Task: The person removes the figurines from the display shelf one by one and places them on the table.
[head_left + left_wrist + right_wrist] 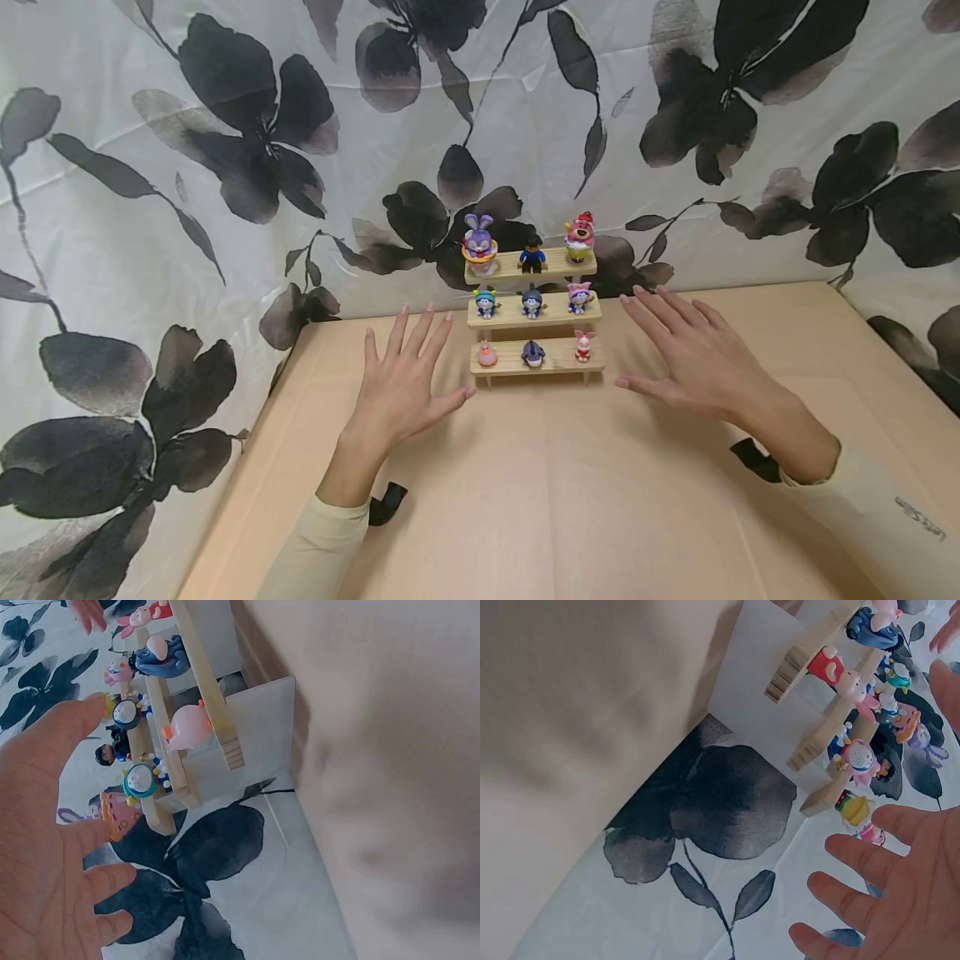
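Between my two hands a three-step wooden display stand point(540, 367) stands on the table, with several small figures on its steps. The top step holds a purple rabbit figure point(479, 242), a dark-haired figure in black and blue point(532, 255) and a pink bear figure with a red top point(581, 237). Three small figures in hats line the middle step. On the bottom step are a pink figure point(189, 726), a blue-grey donkey figure point(533, 354) and a pink piglet figure in red point(840, 679). My left hand point(401, 379) spreads its fingers left of the stand; my right hand point(697, 354) does likewise on the right. Neither holds anything.
The light wooden tabletop point(540, 500) runs under both arms. Behind it and along the sides hangs a white cloth point(525, 125) printed with dark flowers, close behind the stand. A black strap point(387, 504) shows at the left wrist, and another black strap point(754, 460) at the right.
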Demonstrator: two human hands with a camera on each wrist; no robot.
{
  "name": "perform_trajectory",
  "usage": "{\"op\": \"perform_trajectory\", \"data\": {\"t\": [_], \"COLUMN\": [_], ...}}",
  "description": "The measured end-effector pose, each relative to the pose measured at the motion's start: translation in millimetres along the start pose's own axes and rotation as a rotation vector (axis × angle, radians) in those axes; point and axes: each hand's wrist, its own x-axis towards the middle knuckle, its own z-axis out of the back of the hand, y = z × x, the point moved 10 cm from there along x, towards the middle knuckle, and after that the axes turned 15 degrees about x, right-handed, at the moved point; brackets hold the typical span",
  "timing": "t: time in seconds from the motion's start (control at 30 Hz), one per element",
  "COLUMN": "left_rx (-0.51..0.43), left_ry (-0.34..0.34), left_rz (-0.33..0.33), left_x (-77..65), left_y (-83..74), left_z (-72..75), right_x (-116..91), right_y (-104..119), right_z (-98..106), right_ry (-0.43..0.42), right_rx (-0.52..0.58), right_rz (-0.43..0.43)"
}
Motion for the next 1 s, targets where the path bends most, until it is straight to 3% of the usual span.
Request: {"op": "perform_trajectory", "data": {"t": [0.63, 0.77, 1.0], "left_rx": [-0.016, -0.05, -0.172], "left_ry": [-0.008, 0.0, -0.029], "left_rz": [-0.013, 0.0, 0.043], "left_x": [3.9, 6.8, 17.1], "left_y": [-5.8, -4.4, 2.4], "left_z": [-2.1, -4.4, -8.2], "right_x": [3, 5, 8], "right_y": [3, 2, -8], "right_z": [-10, -9, -7], "right_ry": [-0.027, -0.06, -0.097], "right_rx": [-0.018, 0.055, 0.229], "right_rz": [0.05, 0.025, -0.11]}}
